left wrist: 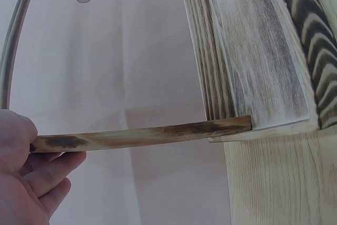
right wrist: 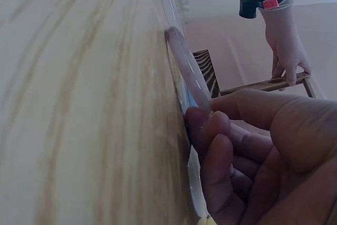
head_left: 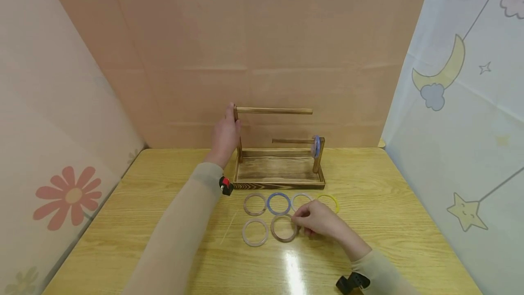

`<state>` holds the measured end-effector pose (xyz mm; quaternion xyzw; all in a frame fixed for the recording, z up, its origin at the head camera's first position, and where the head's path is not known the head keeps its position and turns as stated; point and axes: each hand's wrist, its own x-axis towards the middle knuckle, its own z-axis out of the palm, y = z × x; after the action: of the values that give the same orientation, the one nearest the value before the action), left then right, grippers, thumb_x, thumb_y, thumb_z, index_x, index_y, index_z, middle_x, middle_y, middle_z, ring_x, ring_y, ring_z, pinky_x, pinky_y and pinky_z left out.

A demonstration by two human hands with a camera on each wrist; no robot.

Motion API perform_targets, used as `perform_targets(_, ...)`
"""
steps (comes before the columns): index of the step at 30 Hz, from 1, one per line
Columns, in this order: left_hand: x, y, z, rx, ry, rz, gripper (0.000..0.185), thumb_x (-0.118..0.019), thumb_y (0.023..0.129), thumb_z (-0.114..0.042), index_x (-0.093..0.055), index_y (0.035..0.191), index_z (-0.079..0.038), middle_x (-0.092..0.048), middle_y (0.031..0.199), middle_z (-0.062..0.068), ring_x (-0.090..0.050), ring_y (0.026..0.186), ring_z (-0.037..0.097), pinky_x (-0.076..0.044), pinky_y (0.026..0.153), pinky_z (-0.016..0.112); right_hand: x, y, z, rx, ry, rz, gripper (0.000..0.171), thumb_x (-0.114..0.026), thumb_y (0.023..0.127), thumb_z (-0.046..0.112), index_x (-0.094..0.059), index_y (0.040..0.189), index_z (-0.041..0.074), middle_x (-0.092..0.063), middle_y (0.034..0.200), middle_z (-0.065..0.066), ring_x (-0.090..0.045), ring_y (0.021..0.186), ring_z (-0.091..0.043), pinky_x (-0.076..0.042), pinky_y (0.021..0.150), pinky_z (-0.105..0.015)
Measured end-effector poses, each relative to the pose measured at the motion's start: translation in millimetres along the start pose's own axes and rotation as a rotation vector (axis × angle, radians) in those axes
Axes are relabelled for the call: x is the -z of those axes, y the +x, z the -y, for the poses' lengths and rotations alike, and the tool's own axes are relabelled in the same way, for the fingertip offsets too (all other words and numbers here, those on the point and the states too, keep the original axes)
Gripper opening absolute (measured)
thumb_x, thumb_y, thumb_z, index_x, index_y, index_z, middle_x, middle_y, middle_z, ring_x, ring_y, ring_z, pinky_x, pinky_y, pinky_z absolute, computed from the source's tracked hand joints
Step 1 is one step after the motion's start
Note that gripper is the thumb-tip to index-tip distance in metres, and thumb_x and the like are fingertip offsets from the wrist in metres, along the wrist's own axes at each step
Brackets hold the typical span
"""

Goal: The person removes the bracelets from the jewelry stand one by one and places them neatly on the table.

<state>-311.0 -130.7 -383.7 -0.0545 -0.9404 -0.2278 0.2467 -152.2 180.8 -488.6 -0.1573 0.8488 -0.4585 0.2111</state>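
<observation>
Brown ring (head_left: 284,228) at right-hand fingers (head_left: 298,216).

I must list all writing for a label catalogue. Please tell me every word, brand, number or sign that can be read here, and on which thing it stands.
No readable text in any view.
Dark wooden two-bar rack: bare wood, no writing.
Coloured plastic rings on the light wooden table: unmarked.
Side curtains: only drawings, a yellow moon and a red flower, no words.
Black-and-red clip on the left wrist: too small to tell.
</observation>
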Motion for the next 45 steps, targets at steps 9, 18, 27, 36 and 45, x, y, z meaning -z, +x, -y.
perform_targets(9,-0.8,-0.1,0.5,0.005,0.012,0.005,0.058,-0.057,0.118,-0.02,-0.032,0.168,-0.006,-0.058,0.075,0.01,-0.051,0.057,0.025,-0.041,0.054,0.04,-3.3,-1.5,2.0,0.007,-0.029,-0.02,0.012,-0.079,0.103,0.016,-0.083,0.098,0.006,-0.072,0.073,-0.003,-0.067,0.061,-0.015,-0.057,0.057,-0.031)
perform_targets(18,-1.0,-0.3,1.2,0.002,0.004,0.015,0.059,-0.057,0.118,-0.02,-0.03,0.169,-0.006,-0.057,0.072,0.009,-0.05,0.055,0.025,-0.04,0.053,0.04,-4.9,-1.4,3.3,-0.003,-0.029,-0.034,0.012,-0.08,0.103,0.017,-0.083,0.094,0.009,-0.074,0.075,-0.002,-0.067,0.061,-0.014,-0.055,0.056,-0.029)
perform_targets(27,0.8,-0.8,1.3,-0.008,0.006,0.013,0.058,-0.057,0.118,-0.019,-0.031,0.168,-0.006,-0.057,0.073,0.009,-0.05,0.056,0.025,-0.041,0.054,0.04,-6.1,-1.6,3.9,-0.007,-0.002,-0.026,0.013,-0.079,0.103,0.015,-0.083,0.095,0.007,-0.075,0.077,-0.002,-0.067,0.062,-0.013,-0.056,0.056,-0.029)
perform_targets(36,2.0,-1.6,0.9,-0.006,0.004,0.011,0.057,-0.056,0.118,-0.019,-0.031,0.167,-0.007,-0.058,0.074,0.01,-0.051,0.057,0.026,-0.041,0.054,0.041,-3.6,-3.7,6.4,-0.011,-0.011,-0.044,0.012,-0.079,0.104,0.016,-0.083,0.1,0.006,-0.075,0.08,-0.003,-0.069,0.064,-0.017,-0.059,0.059,-0.034)
perform_targets(45,3.6,-2.1,0.4,-0.004,0.008,0.014,0.058,-0.057,0.118,-0.021,-0.03,0.167,-0.008,-0.059,0.073,0.009,-0.052,0.055,0.026,-0.042,0.053,0.04,13.8,-2.3,17.6,-0.059,-0.004,-0.212,0.016,-0.077,0.106,0.021,-0.084,0.109,0.007,-0.077,0.09,-0.004,-0.071,0.071,-0.023,-0.059,0.066,-0.037)
